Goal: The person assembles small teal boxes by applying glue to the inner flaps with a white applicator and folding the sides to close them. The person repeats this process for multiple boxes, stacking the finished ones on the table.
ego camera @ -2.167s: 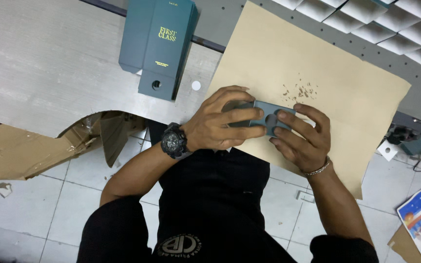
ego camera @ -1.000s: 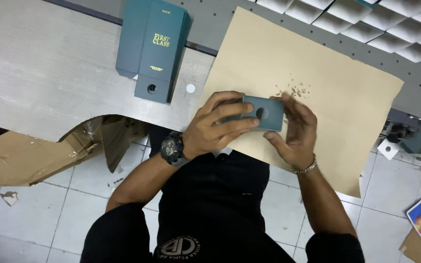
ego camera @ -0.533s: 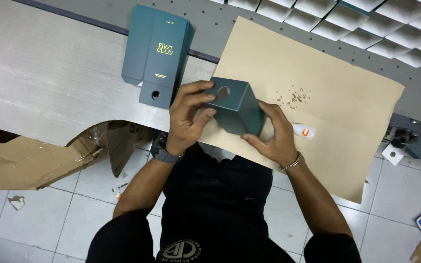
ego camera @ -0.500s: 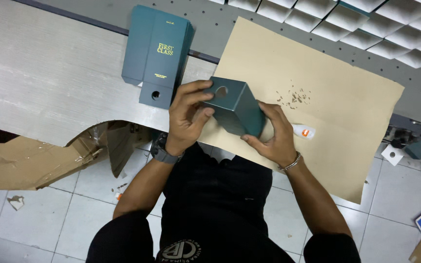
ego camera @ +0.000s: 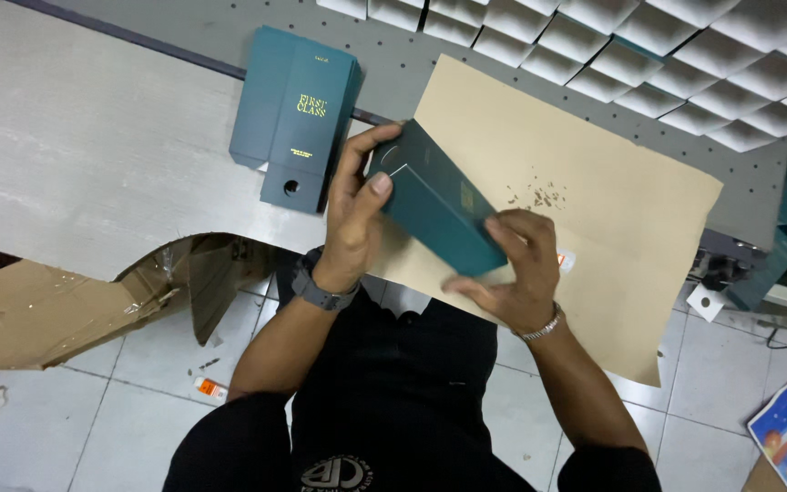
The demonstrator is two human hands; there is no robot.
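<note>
- Here, the left hand (ego camera: pixel 354 223) and right hand (ego camera: pixel 512 273) are both gripping a dark teal carton (ego camera: pixel 436 210), closed around its ends, above the kraft sheet (ego camera: pixel 594 228).
- A finished-looking teal box (ego camera: pixel 295 114) is lying at ten o'clock; the held carton is seemingly only partly formed.

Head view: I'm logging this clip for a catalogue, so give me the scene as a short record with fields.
left hand: grips the upper end of the dark teal box, thumb on its face
right hand: holds the box's lower end
box pose: tilted, lifted above the brown paper sheet
on the paper: small dark specks
on the table: second teal box, lying flat
far edge: rows of white boxes
floor: torn cardboard, white tiles
</note>
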